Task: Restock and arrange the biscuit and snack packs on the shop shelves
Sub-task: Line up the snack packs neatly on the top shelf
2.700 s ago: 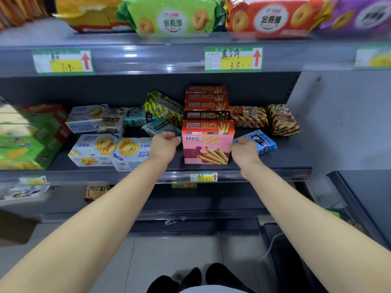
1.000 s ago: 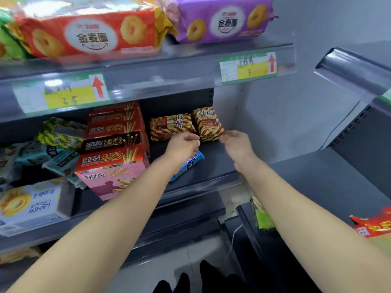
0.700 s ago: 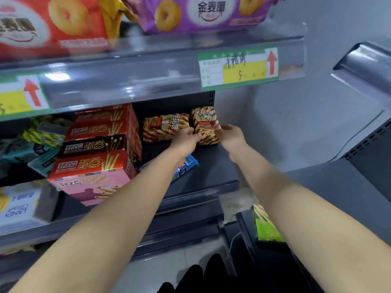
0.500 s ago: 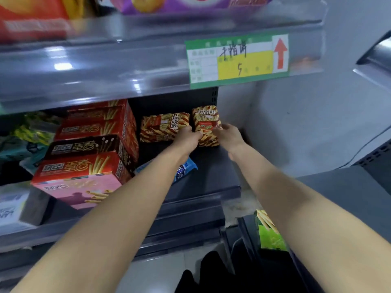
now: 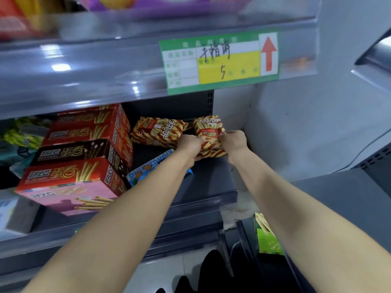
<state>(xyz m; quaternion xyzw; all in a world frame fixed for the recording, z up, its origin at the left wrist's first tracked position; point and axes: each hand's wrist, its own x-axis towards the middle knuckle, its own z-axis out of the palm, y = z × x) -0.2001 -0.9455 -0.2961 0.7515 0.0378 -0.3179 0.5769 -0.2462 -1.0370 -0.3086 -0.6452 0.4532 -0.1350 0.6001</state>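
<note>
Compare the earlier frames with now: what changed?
Both hands left the pink stick-biscuit box and moved right. The left hand and right hand now grip the far-right red-and-gold striped snack pack from either side. The box, the second striped pack and the blue pack stayed put.

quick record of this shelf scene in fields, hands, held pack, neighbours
held item: striped red-and-gold snack pack, at the right end of the dark grey shelf
left hand: grips its left side
right hand: grips its right side
neighbour: second striped pack, lying sideways to its left
further left: stack of red and pink stick-biscuit boxes
under left forearm: blue flat pack
label above: green and yellow price tag
</note>
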